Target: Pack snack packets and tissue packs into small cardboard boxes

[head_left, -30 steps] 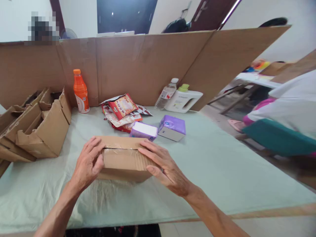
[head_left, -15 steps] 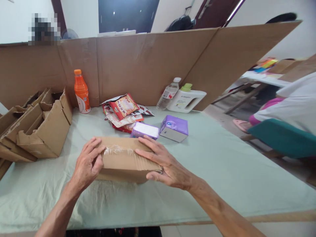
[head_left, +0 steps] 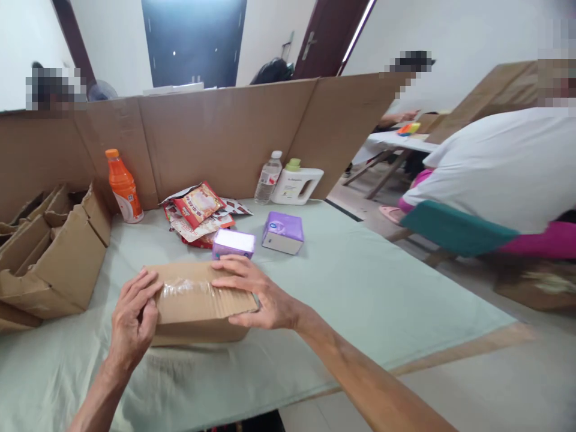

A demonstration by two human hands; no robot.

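Observation:
A small brown cardboard box (head_left: 189,300), with clear tape along its top, rests on the table in front of me. At its left end, my left hand (head_left: 135,312) holds the box, fingers over the top edge and thumb down the near corner. The right end is gripped by my right hand (head_left: 256,294), its fingers spread across the top flap and its thumb on the near side. Just behind the box are two purple tissue packs, one with a white top (head_left: 234,241) and one lying to its right (head_left: 283,231).
Red snack packets (head_left: 198,210) lie behind the tissue packs. An orange bottle (head_left: 125,189), a clear water bottle (head_left: 268,178) and a white jug (head_left: 294,185) stand by the cardboard wall (head_left: 216,138). Open cardboard bins (head_left: 67,264) are at left. A person in a white shirt (head_left: 504,162) sits at right.
My view has turned to the right, so the table and its things sit further left. Both hands stay on the cardboard box in much the same hold.

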